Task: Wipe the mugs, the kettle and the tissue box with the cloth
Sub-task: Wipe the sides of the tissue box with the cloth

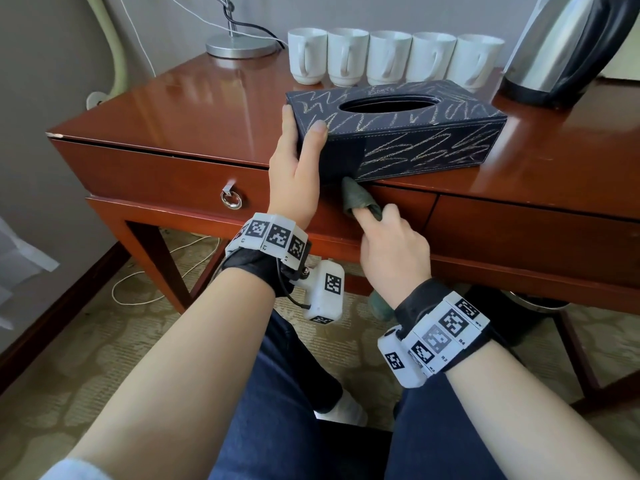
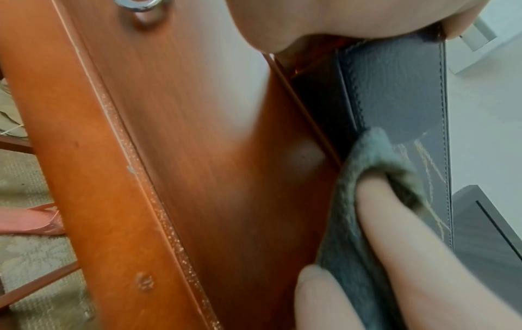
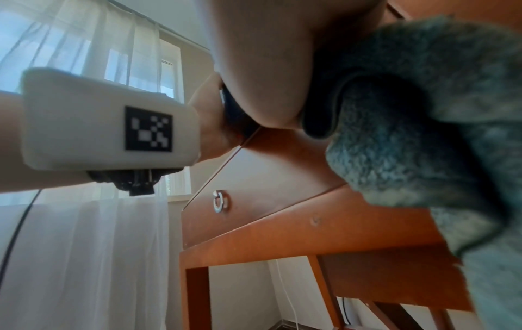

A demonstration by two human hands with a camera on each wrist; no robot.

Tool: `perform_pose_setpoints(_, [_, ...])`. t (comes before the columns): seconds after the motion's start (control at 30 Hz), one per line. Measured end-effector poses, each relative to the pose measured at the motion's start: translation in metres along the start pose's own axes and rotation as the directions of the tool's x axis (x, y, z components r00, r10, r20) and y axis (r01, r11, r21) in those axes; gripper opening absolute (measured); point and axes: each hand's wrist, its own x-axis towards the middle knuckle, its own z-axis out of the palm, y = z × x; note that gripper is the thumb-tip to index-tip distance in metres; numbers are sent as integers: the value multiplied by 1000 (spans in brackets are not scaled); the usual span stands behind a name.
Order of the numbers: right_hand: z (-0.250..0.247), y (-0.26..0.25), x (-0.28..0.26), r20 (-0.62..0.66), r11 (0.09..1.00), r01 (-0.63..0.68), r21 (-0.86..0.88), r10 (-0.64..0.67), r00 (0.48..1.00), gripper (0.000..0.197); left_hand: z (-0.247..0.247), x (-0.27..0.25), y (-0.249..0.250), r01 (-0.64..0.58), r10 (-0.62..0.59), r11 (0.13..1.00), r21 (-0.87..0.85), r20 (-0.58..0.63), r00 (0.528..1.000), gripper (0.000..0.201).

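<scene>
A dark tissue box (image 1: pixel 408 133) with yellow scribbles lies at the desk's front edge, its near corner over the edge. My left hand (image 1: pixel 298 157) grips its left end, thumb on top. My right hand (image 1: pixel 388 244) holds a grey-green cloth (image 1: pixel 358 199) wrapped over an extended finger, which presses the cloth against the box's front face (image 2: pixel 395 93). In the left wrist view the cloth (image 2: pixel 375 156) covers the fingertip on the box. The rest of the cloth (image 3: pixel 423 122) is bunched in the right palm. Several white mugs (image 1: pixel 391 57) stand in a row behind. The steel kettle (image 1: pixel 561 46) stands at the back right.
The wooden desk (image 1: pixel 173 98) has a drawer with a ring pull (image 1: pixel 231 199) left of my hands. A lamp base (image 1: pixel 240 46) and cables sit at the back left. Carpet and my legs lie below.
</scene>
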Motion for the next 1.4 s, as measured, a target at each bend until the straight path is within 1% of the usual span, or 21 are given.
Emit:
perform_pose_setpoints(0.1, [1, 5, -1, -18, 997, -55, 48, 56, 998, 46, 0, 0, 0, -9, 9, 1000, -6, 3, 1000, 78])
perform_pose_setpoints(0.2, [2, -3, -1, -46, 993, -28, 119, 34, 998, 45, 0, 1, 0, -3, 3, 1000, -11, 6, 1000, 79])
perform_pose_setpoints(0.3, [4, -9, -2, -38, 992, 9, 128, -4, 999, 45, -1, 0, 1, -8, 8, 1000, -3, 16, 1000, 85])
perform_pose_setpoints(0.43, [4, -1, -4, -23, 997, -22, 70, 24, 999, 42, -2, 0, 1, -12, 12, 1000, 1, 20, 1000, 77])
perform_pose_setpoints(0.53, [3, 3, -5, -56, 994, -58, 91, 63, 996, 41, -1, 1, -1, -15, 14, 1000, 15, 12, 1000, 76])
perform_pose_setpoints(0.67, [5, -3, -5, -70, 984, -22, 177, 35, 997, 41, -1, 1, -2, -13, 13, 1000, 15, 23, 1000, 78])
perform_pose_setpoints(0.8, [8, -3, -6, -55, 983, -1, 181, 11, 998, 39, -4, 3, -4, -15, 15, 1000, 15, 37, 999, 71])
perform_pose_setpoints(0.9, [7, 2, -10, -112, 974, -38, 225, 65, 992, 36, -4, 3, -3, -16, 14, 999, 33, 40, 999, 75])
perform_pose_setpoints(1.03, [-3, 4, -10, -157, 903, -93, 419, 174, 972, 35, -2, 4, -2, -11, 11, 1000, 12, 35, 999, 75])
perform_pose_setpoints(1.1, [-7, 0, -9, -147, 881, -87, 466, 174, 974, 34, -3, 4, -4, -5, 5, 1000, 17, 17, 1000, 66])
perform_pose_setpoints(1.17, [-10, -4, -9, -112, 874, -81, 479, 152, 982, 33, -3, 4, -6, 1, -1, 999, 37, 17, 1000, 56])
perform_pose_setpoints(1.2, [-10, -6, -9, -86, 872, -87, 483, 146, 986, 34, -4, 5, -7, 0, -1, 999, 43, 25, 1000, 55])
perform_pose_setpoints(1.33, [-6, -11, -11, -1, 886, -103, 452, 116, 993, 35, -8, 7, -5, -6, 2, 998, 59, 66, 998, 60])
perform_pose_setpoints(1.4, [-3, -12, -9, 6, 896, -99, 433, 107, 994, 35, -9, 8, -6, -5, -1, 998, 66, 86, 996, 58])
